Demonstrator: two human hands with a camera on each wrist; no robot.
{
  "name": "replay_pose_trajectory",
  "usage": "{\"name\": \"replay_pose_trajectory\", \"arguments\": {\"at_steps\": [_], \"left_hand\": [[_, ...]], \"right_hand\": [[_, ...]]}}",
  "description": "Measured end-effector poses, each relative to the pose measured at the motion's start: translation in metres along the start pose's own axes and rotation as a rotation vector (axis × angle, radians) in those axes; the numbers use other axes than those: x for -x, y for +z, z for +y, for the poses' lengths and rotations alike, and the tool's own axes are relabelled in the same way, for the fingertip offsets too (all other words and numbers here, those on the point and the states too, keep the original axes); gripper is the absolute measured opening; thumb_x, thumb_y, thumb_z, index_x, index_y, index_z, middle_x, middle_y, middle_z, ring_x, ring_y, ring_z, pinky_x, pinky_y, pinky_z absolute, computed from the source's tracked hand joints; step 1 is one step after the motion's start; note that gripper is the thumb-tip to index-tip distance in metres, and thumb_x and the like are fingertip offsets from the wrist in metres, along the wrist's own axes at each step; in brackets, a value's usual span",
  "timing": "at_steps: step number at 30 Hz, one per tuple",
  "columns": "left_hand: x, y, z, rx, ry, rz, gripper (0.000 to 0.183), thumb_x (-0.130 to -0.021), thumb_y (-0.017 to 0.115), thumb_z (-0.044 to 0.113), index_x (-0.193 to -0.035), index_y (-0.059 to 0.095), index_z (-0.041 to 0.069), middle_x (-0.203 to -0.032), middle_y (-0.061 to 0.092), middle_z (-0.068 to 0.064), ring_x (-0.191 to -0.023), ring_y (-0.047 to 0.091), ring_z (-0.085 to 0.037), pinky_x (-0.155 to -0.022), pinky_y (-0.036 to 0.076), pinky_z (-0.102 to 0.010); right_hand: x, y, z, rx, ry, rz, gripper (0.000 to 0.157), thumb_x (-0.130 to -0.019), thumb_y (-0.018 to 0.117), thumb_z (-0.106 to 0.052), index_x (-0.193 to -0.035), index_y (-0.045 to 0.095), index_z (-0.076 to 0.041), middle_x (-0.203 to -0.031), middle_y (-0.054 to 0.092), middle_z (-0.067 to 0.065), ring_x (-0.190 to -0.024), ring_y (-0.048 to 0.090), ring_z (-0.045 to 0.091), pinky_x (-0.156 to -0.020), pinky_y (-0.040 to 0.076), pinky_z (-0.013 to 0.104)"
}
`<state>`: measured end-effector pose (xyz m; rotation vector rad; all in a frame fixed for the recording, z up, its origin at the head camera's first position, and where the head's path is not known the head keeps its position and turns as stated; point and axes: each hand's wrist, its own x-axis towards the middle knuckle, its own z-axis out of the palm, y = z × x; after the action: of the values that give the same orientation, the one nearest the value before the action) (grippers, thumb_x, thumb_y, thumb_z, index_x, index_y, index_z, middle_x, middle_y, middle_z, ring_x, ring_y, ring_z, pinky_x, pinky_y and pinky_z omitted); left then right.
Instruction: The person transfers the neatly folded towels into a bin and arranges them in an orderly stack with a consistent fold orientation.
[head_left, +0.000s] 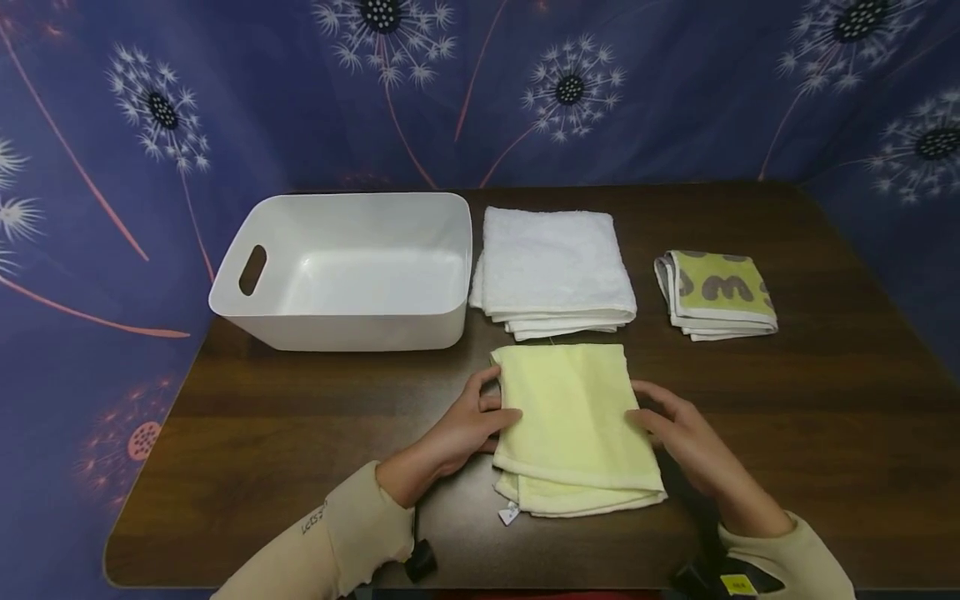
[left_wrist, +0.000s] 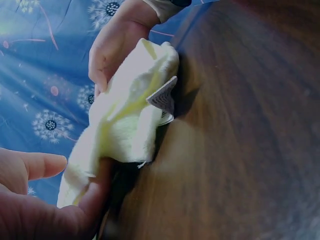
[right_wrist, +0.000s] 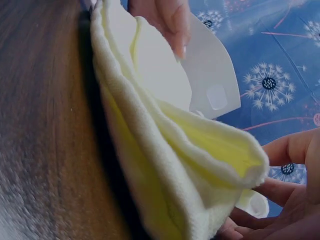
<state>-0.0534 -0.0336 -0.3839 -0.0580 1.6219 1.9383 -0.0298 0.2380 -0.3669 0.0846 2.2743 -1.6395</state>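
A folded pale-yellow towel (head_left: 573, 417) is between my two hands near the front of the table. My left hand (head_left: 465, 425) holds its left edge, thumb on top and fingers reaching underneath. On the opposite edge, my right hand (head_left: 686, 437) grips the cloth, its thumb lying over the top. The right wrist view shows the towel's layers (right_wrist: 160, 130) sagging apart along the near side, raised off the wood there. A small white care label (left_wrist: 163, 100) sticks out from the towel's near left corner.
Behind the left hand stands a white plastic bin (head_left: 356, 332) with a handle hole. A folded white towel (head_left: 555, 258) lies beside it. Farther right is a small folded green-and-grey patterned towel (head_left: 723, 287). A blue dandelion-print cloth (head_left: 480, 92) hangs behind the brown table (head_left: 300, 433).
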Motion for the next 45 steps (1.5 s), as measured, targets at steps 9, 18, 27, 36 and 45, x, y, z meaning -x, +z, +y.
{"name": "replay_pose_trajectory", "arguments": {"at_steps": [9, 18, 27, 36, 45], "left_hand": [[0.000, -0.005, -0.001, 0.014, 0.005, -0.006, 0.075, -0.089, 0.059, 0.001, -0.146, 0.012, 0.012, -0.121, 0.048, -0.027, -0.086, 0.063, -0.028, -0.066, 0.055, -0.044], [-0.001, -0.007, -0.002, 0.007, 0.015, -0.004, 0.076, -0.088, 0.058, -0.003, -0.147, 0.012, 0.012, -0.123, 0.047, -0.028, -0.087, 0.063, -0.029, -0.066, 0.055, -0.044], [-0.001, -0.008, 0.002, -0.034, 0.051, 0.017, 0.077, -0.087, 0.059, -0.004, -0.147, 0.014, 0.012, -0.131, 0.041, -0.030, -0.096, 0.060, -0.033, -0.071, 0.054, -0.042], [0.001, -0.009, 0.003, -0.082, 0.098, 0.050, 0.075, -0.085, 0.060, -0.002, -0.146, 0.019, 0.014, -0.132, 0.042, -0.029, -0.100, 0.058, -0.032, -0.077, 0.051, -0.039], [0.007, -0.012, 0.008, -0.072, 0.163, 0.010, 0.073, -0.085, 0.059, -0.001, -0.145, 0.020, 0.014, -0.129, 0.044, -0.030, -0.095, 0.060, -0.030, -0.074, 0.051, -0.038]], "right_hand": [[-0.002, 0.001, 0.006, -0.113, 0.060, -0.015, 0.051, -0.095, 0.051, -0.013, -0.139, 0.031, 0.003, -0.136, 0.029, 0.023, -0.098, 0.050, 0.019, -0.076, 0.050, 0.031], [-0.002, 0.003, 0.008, -0.164, 0.062, -0.012, 0.051, -0.094, 0.052, -0.013, -0.138, 0.032, 0.005, -0.134, 0.032, 0.022, -0.093, 0.053, 0.016, -0.074, 0.050, 0.034], [-0.003, 0.003, 0.010, -0.182, 0.056, 0.058, 0.047, -0.093, 0.055, -0.010, -0.134, 0.038, 0.006, -0.129, 0.038, 0.019, -0.093, 0.053, 0.012, -0.075, 0.050, 0.029], [-0.001, 0.005, 0.004, -0.151, 0.065, 0.123, 0.048, -0.093, 0.053, -0.007, -0.135, 0.037, 0.008, -0.128, 0.042, 0.022, -0.088, 0.055, 0.012, -0.071, 0.051, 0.032], [0.003, 0.003, -0.002, -0.170, 0.044, 0.150, 0.048, -0.093, 0.054, -0.009, -0.134, 0.037, 0.010, -0.115, 0.051, 0.009, -0.086, 0.056, 0.011, -0.069, 0.051, 0.031]]}}
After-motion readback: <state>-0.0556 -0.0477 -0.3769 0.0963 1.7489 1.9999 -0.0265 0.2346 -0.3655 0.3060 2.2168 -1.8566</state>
